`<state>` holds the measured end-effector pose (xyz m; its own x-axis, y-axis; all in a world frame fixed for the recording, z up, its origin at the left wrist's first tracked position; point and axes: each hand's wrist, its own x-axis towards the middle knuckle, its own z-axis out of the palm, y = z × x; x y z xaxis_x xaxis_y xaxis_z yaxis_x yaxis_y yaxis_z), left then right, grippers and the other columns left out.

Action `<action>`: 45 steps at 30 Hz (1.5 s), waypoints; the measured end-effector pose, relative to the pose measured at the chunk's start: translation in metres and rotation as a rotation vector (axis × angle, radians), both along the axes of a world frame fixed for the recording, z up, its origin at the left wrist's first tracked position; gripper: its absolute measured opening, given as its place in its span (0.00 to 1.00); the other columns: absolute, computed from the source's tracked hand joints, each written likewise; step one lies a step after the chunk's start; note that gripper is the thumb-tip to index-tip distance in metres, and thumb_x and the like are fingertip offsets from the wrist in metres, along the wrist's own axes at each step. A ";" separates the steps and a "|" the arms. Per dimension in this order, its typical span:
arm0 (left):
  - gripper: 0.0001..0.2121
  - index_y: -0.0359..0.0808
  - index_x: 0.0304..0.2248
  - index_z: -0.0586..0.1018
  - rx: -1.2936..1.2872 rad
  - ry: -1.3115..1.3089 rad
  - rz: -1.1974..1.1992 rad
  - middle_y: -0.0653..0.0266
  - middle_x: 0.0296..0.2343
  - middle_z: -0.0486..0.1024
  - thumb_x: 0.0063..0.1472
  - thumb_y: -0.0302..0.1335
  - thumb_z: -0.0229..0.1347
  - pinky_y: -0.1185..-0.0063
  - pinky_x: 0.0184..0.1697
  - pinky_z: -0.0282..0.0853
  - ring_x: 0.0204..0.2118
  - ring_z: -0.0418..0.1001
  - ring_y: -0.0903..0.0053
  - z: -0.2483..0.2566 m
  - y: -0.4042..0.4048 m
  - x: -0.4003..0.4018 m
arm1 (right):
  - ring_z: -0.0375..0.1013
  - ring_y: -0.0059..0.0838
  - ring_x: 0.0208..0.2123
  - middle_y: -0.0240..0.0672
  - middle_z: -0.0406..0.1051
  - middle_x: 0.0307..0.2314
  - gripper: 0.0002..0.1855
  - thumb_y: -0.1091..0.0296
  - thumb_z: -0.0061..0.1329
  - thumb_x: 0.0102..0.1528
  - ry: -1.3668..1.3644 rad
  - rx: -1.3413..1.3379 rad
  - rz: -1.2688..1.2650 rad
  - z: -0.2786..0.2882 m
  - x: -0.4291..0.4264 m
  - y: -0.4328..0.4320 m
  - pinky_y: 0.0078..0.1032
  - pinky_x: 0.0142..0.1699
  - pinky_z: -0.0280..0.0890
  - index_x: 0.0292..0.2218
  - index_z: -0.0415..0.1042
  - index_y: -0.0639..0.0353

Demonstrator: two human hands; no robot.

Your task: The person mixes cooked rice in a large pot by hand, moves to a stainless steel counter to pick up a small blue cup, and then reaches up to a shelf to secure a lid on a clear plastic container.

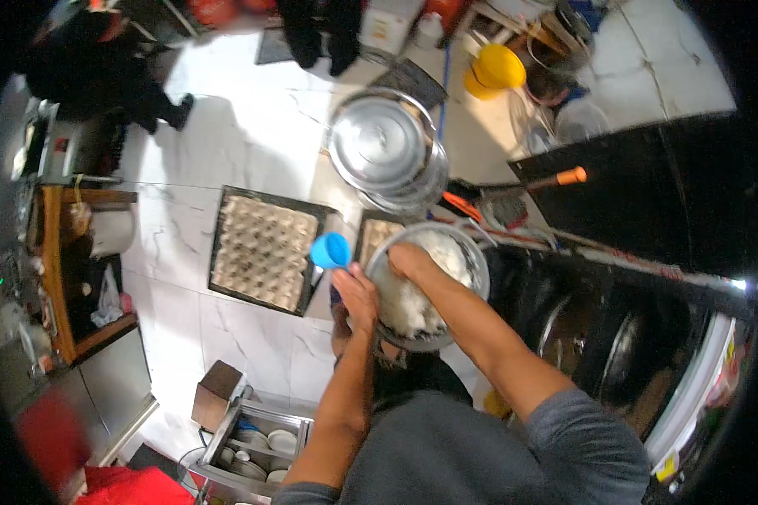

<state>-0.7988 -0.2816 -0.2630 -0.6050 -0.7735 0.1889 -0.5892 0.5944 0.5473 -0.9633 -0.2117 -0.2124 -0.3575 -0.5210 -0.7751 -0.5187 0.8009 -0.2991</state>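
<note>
In the middle a large round metal pot [481, 278] holds a heap of white food [445, 252] that looks like cooked rice. My right hand [409, 260] reaches into the pot at its left side; its fingertips are hidden, and whether they hold anything does not show. My left hand [357, 295] is just left of the pot's rim, holding a small blue cup [331, 250] with its mouth facing up. Left of the cup, a tray of molded pulp [262, 252] with rows of bumps lies in a dark frame. Part of a similar tray [379, 235] shows beside the pot.
Beyond the pot stands a lidded metal pot [382, 142]. A yellow pitcher [496, 69] is at the upper right, near an orange-tipped handle [571, 175]. A metal rack of dishes [252, 451] and a cardboard box [217, 394] are at the lower left. Other people stand at the top.
</note>
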 end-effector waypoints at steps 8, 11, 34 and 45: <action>0.14 0.28 0.32 0.66 0.371 0.102 0.073 0.42 0.31 0.64 0.67 0.33 0.45 0.59 0.44 0.57 0.38 0.62 0.47 0.053 -0.008 -0.015 | 0.79 0.44 0.33 0.46 0.79 0.31 0.14 0.65 0.44 0.54 0.108 -0.054 0.239 -0.004 0.072 -0.001 0.40 0.39 0.72 0.29 0.81 0.58; 0.13 0.28 0.33 0.66 0.432 0.040 0.078 0.43 0.31 0.64 0.67 0.34 0.46 0.58 0.44 0.56 0.38 0.62 0.48 0.059 -0.002 -0.021 | 0.79 0.45 0.31 0.44 0.79 0.29 0.14 0.66 0.42 0.55 0.169 -0.098 0.168 0.007 0.084 0.016 0.39 0.37 0.72 0.28 0.80 0.58; 0.13 0.29 0.31 0.64 0.315 0.128 0.033 0.43 0.30 0.63 0.68 0.31 0.46 0.59 0.42 0.56 0.36 0.62 0.48 0.046 0.007 -0.026 | 0.74 0.56 0.31 0.58 0.71 0.31 0.32 0.67 0.42 0.57 0.372 -0.114 -0.164 0.046 0.089 0.093 0.45 0.40 0.70 0.61 0.55 0.66; 0.16 0.23 0.34 0.64 0.362 0.097 0.021 0.37 0.32 0.61 0.69 0.33 0.43 0.56 0.46 0.56 0.39 0.61 0.43 0.044 0.009 -0.025 | 0.74 0.54 0.40 0.62 0.68 0.41 0.33 0.73 0.43 0.58 0.267 0.051 -0.239 0.086 0.067 0.115 0.42 0.45 0.70 0.63 0.54 0.60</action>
<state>-0.8234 -0.2725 -0.2190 -0.5809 -0.8128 -0.0432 -0.5343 0.3407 0.7736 -0.8960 -0.0972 -0.1264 -0.6581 -0.3610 -0.6608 -0.3691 0.9196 -0.1347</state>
